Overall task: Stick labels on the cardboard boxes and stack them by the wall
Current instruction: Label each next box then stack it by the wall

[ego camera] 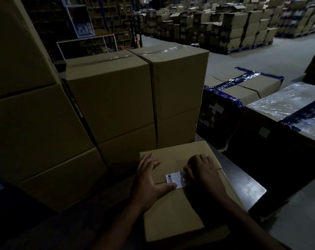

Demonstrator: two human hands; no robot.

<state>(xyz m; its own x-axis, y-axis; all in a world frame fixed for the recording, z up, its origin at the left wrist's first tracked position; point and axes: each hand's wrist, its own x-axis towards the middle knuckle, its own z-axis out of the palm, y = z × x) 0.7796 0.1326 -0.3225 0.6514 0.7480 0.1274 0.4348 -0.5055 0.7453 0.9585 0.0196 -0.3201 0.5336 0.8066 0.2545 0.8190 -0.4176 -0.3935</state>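
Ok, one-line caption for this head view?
Both hands, left hand and right hand, press a white label onto a cardboard box in front of stacked boxes.

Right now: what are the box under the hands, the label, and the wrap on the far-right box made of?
Box: plain brown cardboard, matte, with flap seams showing. Label: white, probably adhesive paper, with a printed barcode at its left end; slight sheen, so perhaps coated. Wrap: looks like clear plastic film, crinkled and glossy with highlights, crossed by dark blue tape.
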